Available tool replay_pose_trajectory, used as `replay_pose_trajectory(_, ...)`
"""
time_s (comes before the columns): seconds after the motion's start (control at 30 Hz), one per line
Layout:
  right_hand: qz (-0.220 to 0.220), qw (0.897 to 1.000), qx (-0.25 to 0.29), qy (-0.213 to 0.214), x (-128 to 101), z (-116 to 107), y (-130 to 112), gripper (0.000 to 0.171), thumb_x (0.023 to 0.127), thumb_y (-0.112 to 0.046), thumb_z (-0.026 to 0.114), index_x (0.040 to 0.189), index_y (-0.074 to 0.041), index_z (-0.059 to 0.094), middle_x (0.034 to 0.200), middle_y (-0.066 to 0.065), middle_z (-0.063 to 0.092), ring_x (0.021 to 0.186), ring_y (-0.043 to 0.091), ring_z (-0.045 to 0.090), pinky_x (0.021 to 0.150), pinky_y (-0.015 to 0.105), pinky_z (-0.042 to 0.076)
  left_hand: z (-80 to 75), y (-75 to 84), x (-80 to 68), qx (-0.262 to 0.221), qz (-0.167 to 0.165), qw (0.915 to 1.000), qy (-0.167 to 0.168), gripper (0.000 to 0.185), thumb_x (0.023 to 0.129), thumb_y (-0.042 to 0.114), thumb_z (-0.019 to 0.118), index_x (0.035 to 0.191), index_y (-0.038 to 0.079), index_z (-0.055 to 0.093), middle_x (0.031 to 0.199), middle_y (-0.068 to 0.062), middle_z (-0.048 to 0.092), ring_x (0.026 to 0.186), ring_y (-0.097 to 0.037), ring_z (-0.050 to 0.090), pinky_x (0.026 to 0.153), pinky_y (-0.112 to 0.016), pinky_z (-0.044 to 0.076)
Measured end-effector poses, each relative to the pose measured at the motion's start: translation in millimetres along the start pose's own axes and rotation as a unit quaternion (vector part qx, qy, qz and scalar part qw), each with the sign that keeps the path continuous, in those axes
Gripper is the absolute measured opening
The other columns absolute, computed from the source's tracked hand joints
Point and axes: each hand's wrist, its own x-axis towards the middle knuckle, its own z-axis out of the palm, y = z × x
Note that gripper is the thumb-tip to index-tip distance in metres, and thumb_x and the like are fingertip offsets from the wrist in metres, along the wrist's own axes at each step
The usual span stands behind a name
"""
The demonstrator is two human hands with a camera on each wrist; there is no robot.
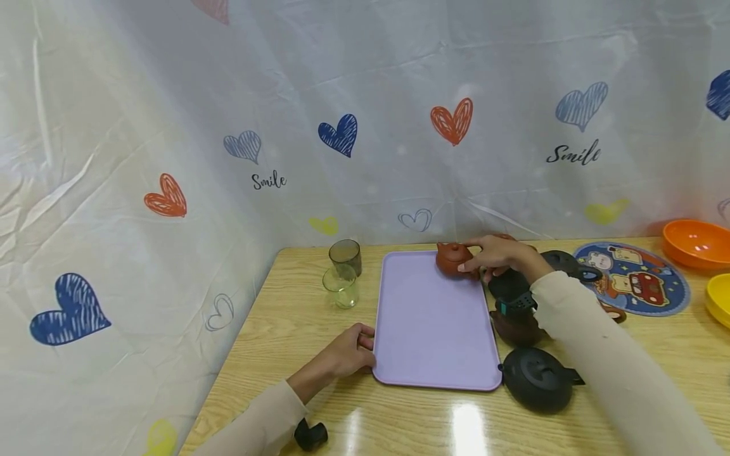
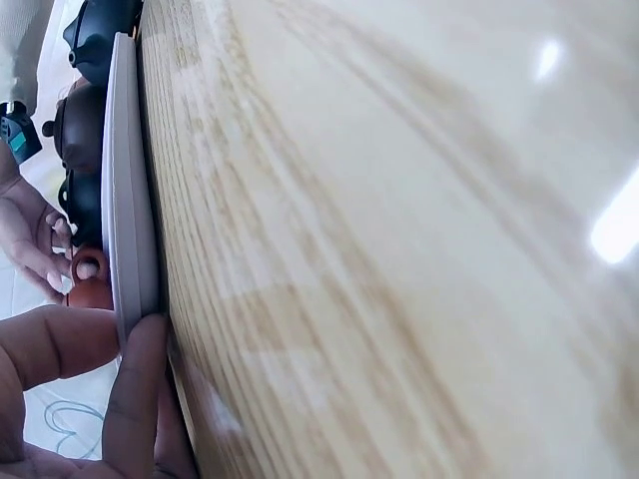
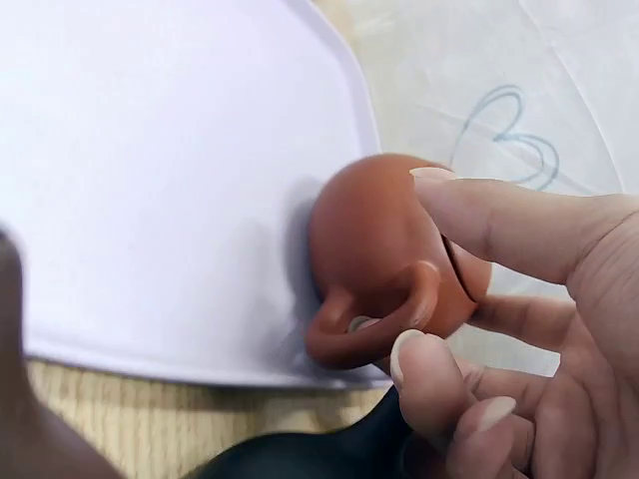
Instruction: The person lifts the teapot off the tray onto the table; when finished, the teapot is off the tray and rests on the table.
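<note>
A lavender tray [image 1: 428, 323] lies flat on the wooden table. My left hand [image 1: 365, 351] grips its near left edge, the fingers [image 2: 135, 399] pressed against the rim [image 2: 128, 200]. A small reddish-brown teapot [image 1: 453, 258] is at the tray's far right corner. My right hand [image 1: 476, 258] holds it, the thumb [image 3: 429, 369] against the handle and a finger [image 3: 519, 220] over the body [image 3: 374, 239]. I cannot tell whether the pot rests on the tray [image 3: 150, 180] or hangs just above it.
Right of the tray stand several dark teapots: a black one [image 1: 536, 379] nearest, a brown one [image 1: 516, 329] behind. Two glasses [image 1: 342, 272] stand left of the tray. A round picture mat [image 1: 633, 278], an orange bowl [image 1: 696, 242] and a yellow bowl [image 1: 720, 297] lie far right.
</note>
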Motion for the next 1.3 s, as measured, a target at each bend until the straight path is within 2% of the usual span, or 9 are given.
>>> replay_pose_trajectory(0.17, 0.0, 1.0, -0.017, -0.006, 4, 0, -4, 0.086, 0.091, -0.037, 0.071, 0.158, -0.004, 0.027, 0.07, 0.004, 0.063, 0.054, 0.014, 0.06, 0.057, 0.027, 0.048, 0.5, 0.3, 0.2, 0.002, 0.002, 1.0, -0.002, 0.058, 0.076, -0.005, 0.067, 0.13, -0.008, 0.047, 0.106, -0.015, 0.054, 0.088, -0.02, 0.057, 0.074, -0.033, 0.059)
replay_pose_trajectory(0.3, -0.003, 1.0, -0.028, -0.012, 6, 0, -12, 0.082, 0.091, -0.035, 0.072, 0.157, -0.007, 0.031, 0.065, 0.003, 0.058, 0.052, 0.013, 0.057, 0.052, 0.024, 0.043, 0.4, 0.3, 0.1, 0.004, 0.002, 1.0, -0.002, 0.058, 0.076, -0.005, 0.067, 0.13, -0.007, 0.047, 0.105, -0.015, 0.053, 0.087, -0.02, 0.056, 0.074, -0.033, 0.059)
replay_pose_trajectory(0.57, -0.012, 1.0, -0.011, -0.016, 16, 12, -20, 0.083, 0.09, -0.033, 0.074, 0.157, -0.009, 0.031, 0.077, 0.006, 0.058, 0.059, 0.017, 0.06, 0.054, 0.026, 0.047, -0.7, 1.5, 0.0, 0.018, 0.007, 0.9998, 0.003, 0.058, 0.076, -0.003, 0.068, 0.13, -0.007, 0.048, 0.106, -0.015, 0.055, 0.089, -0.02, 0.056, 0.076, -0.032, 0.057)
replay_pose_trajectory(0.77, -0.02, 1.0, -0.013, -0.004, 20, 19, -18, 0.087, 0.088, -0.03, 0.076, 0.156, -0.003, 0.029, 0.073, 0.006, 0.061, 0.058, 0.017, 0.06, 0.053, 0.026, 0.046, -1.0, 1.3, 0.4, 0.02, 0.004, 0.9998, 0.005, 0.058, 0.075, -0.003, 0.068, 0.13, -0.006, 0.048, 0.106, -0.015, 0.054, 0.089, -0.02, 0.056, 0.076, -0.033, 0.058)
replay_pose_trajectory(0.97, -0.014, 1.0, -0.014, 0.012, 22, 25, -18, 0.083, 0.088, -0.025, 0.077, 0.153, 0.0, 0.033, 0.069, 0.004, 0.063, 0.058, 0.015, 0.058, 0.052, 0.025, 0.044, -1.0, 0.0, 1.1, 0.008, -0.001, 1.0, 0.0, 0.058, 0.075, -0.004, 0.067, 0.13, -0.007, 0.047, 0.106, -0.015, 0.053, 0.088, -0.02, 0.056, 0.076, -0.033, 0.059)
replay_pose_trajectory(1.3, -0.028, 1.0, 0.008, 0.009, 25, 30, -19, 0.082, 0.09, -0.017, 0.074, 0.155, 0.001, 0.029, 0.073, 0.004, 0.064, 0.056, 0.011, 0.06, 0.054, 0.025, 0.053, -0.9, 0.2, 1.9, 0.002, -0.001, 1.0, -0.002, 0.058, 0.075, -0.005, 0.066, 0.13, -0.008, 0.047, 0.105, -0.014, 0.053, 0.087, -0.02, 0.057, 0.074, -0.032, 0.059)
